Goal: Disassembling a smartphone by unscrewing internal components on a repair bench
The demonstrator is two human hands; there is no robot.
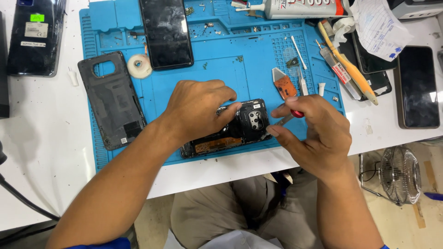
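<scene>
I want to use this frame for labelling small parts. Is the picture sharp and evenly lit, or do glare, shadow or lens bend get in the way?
Head view: bright, even light and sharp on the hands and the opened phone; soft glare on the phone screen at the top of the mat; faint shadow under the left hand; table edges bow slightly, a wide lens.

L hand (196, 110) presses down on opened phone (230, 131) on blue mat (258, 74); R hand (314, 131) grips red-handled screwdriver (288, 117), tip at camera module. Back cover (113, 99) lies left on desk (41, 138).
</scene>
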